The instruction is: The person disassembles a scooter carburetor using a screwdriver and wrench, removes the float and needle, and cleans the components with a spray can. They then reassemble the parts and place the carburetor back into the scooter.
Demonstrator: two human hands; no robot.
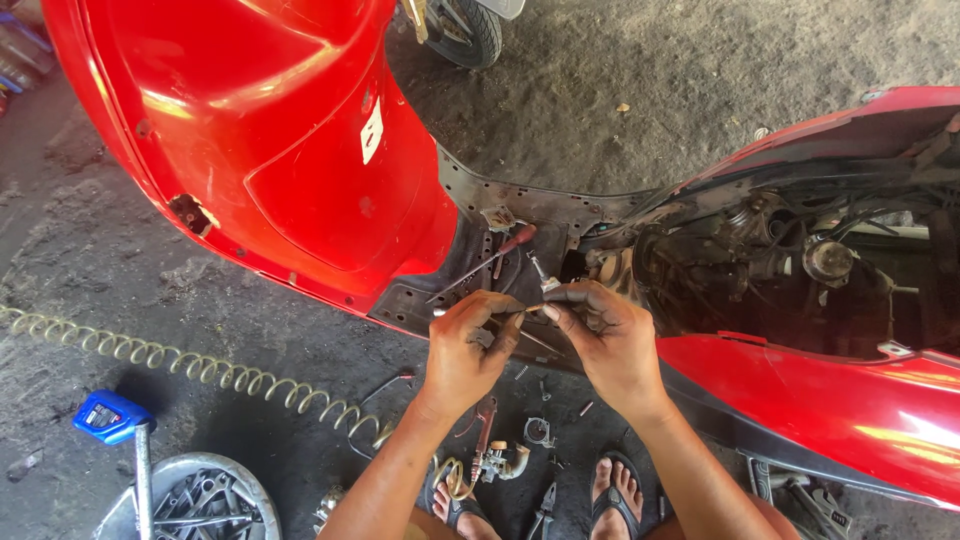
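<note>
Small metal part between pinching hands

Red scooter body, blue bottle

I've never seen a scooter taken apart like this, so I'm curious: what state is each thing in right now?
Red scooter: panels off, engine bay exposed.
Left hand: greasy, pinching a small thin metal part.
Right hand: greasy, pinching the same part.
Small metal part: held between both hands.
Screwdriver: lying loose on the footboard.
Coiled air hose: stretched along the ground.
Blue bottle: lying on the ground.
Round tray: holding tools.
</note>
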